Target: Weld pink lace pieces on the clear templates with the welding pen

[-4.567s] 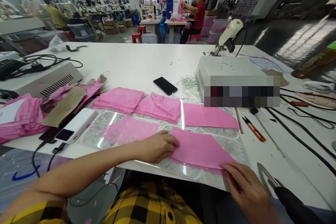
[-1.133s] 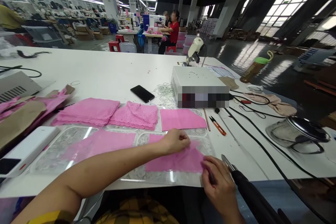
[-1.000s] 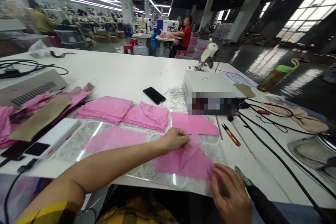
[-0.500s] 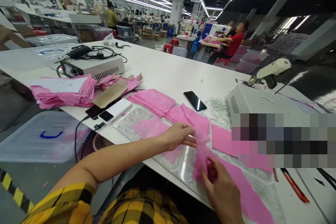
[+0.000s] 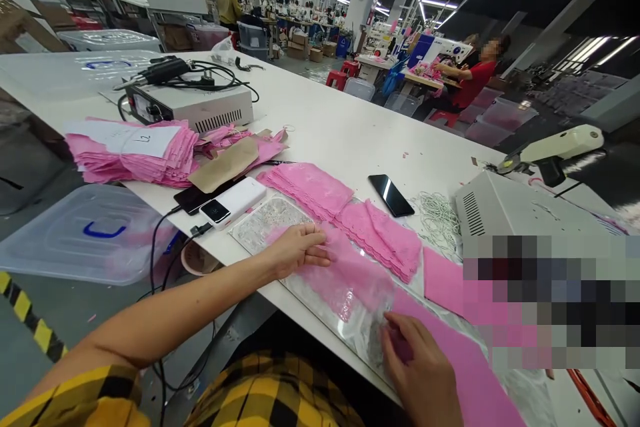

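Observation:
A sheer pink piece of fabric (image 5: 350, 267) is stretched between my hands over a clear, scuffed board (image 5: 270, 217) at the table edge. My left hand (image 5: 300, 250) pinches its left end, fingers closed. At its right end, the thumb and fingertips of my right hand (image 5: 425, 367) are closed on the corner. Just beyond the fabric lie two stacks of pink cut pieces, a left stack (image 5: 310, 187) and a right stack (image 5: 383, 237). Under and beside my right hand lies a larger flat pink panel (image 5: 455, 353).
A black phone (image 5: 391, 195) and tangled pale cord (image 5: 437, 217) lie beyond the stacks. To the left are a white power bank (image 5: 240, 203), a pink bundle with a paper label (image 5: 135, 153) and a grey box device (image 5: 210, 107). Another machine box (image 5: 520, 207) stands right.
My left hand has moved left with the sheer pink fabric, which is now spread out rather than bunched. My right hand stays near the same place. The view has shifted slightly.

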The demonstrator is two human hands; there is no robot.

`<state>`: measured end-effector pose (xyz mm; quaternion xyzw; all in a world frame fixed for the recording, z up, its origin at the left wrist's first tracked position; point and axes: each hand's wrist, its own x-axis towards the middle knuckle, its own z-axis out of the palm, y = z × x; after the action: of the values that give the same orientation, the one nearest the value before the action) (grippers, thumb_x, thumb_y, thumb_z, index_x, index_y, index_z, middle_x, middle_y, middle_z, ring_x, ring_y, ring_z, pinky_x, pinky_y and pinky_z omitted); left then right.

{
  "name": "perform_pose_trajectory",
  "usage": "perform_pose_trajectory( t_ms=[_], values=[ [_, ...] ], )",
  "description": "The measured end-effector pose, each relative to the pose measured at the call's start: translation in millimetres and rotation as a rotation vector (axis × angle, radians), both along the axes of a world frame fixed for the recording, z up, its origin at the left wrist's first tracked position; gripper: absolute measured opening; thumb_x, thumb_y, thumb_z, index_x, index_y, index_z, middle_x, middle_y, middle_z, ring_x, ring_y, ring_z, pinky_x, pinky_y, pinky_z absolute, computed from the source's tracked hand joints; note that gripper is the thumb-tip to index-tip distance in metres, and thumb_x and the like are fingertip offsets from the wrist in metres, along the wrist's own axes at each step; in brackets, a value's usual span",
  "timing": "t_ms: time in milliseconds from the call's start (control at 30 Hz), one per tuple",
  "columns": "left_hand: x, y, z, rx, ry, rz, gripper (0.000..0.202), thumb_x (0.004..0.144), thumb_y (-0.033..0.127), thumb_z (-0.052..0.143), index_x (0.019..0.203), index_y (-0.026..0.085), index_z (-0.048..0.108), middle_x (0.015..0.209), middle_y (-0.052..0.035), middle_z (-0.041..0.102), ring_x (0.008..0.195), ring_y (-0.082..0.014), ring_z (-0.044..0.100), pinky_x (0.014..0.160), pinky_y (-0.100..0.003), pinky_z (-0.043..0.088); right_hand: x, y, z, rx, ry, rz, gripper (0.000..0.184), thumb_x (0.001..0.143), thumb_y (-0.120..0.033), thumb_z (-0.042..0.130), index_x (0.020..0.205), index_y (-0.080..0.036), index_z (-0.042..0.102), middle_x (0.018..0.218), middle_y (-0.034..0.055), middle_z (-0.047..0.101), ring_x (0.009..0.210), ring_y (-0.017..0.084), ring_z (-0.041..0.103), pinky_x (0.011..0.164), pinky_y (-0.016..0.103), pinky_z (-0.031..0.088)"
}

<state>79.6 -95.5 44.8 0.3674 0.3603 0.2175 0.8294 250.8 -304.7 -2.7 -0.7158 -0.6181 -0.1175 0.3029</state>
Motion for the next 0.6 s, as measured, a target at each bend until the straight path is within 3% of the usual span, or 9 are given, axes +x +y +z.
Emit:
perform_pose_trajectory(
  t_ms=[133, 333, 467, 600],
  values=[
    [-6.6, -2.2, -6.9, 0.007, 0.036, -0.021, 0.028, 0.076, 0.027, 0.077, 0.071, 0.013, 0.053, 0.063, -0.0034, 0.066, 0.056, -0.011, 0.066, 0.06, -0.023, 0.058, -9.0, 18.7, -0.4, -0.025, -0.024, 0.037, 0.024, 0.094, -0.038, 0.047, 0.097, -0.021, 0.064, 0.087, 0.0055, 0.068, 0.072, 0.015, 0.066, 0.062, 0.024, 0.052],
    [1.7, 13.7, -10.5, 0.095, 0.078, 0.001, 0.025, 0.08, 0.027, 0.071, 0.076, 0.014, 0.051, 0.068, -0.0021, 0.064, 0.058, -0.0092, 0.065, 0.068, -0.026, 0.059, -3.6, 36.4, 2.8, -0.099, -0.004, 0.049, 0.027, 0.096, -0.032, 0.042, 0.082, -0.021, 0.062, 0.077, 0.0026, 0.065, 0.064, 0.013, 0.062, 0.056, 0.024, 0.048],
    [-11.0, 27.2, -8.7, 0.298, 0.146, 0.022, 0.023, 0.082, 0.029, 0.064, 0.073, 0.016, 0.047, 0.07, 0.0004, 0.059, 0.066, -0.0099, 0.064, 0.075, -0.028, 0.057, -8.6, 41.6, 13.5, -0.066, 0.055, 0.113, 0.02, 0.095, -0.029, 0.047, 0.084, -0.021, 0.062, 0.078, 0.0028, 0.064, 0.068, 0.013, 0.061, 0.061, 0.023, 0.049],
    [-43.7, 27.9, -9.8, 0.613, 0.296, 0.004, 0.02, 0.078, 0.031, 0.063, 0.07, 0.016, 0.052, 0.078, -0.0015, 0.06, 0.067, -0.0109, 0.058, 0.062, -0.023, 0.05, -25.9, 47.2, 14.5, -0.055, 0.065, 0.258, 0.016, 0.094, -0.023, 0.048, 0.085, -0.022, 0.061, 0.077, 0.0028, 0.062, 0.069, 0.012, 0.061, 0.062, 0.022, 0.05]
  ],
)
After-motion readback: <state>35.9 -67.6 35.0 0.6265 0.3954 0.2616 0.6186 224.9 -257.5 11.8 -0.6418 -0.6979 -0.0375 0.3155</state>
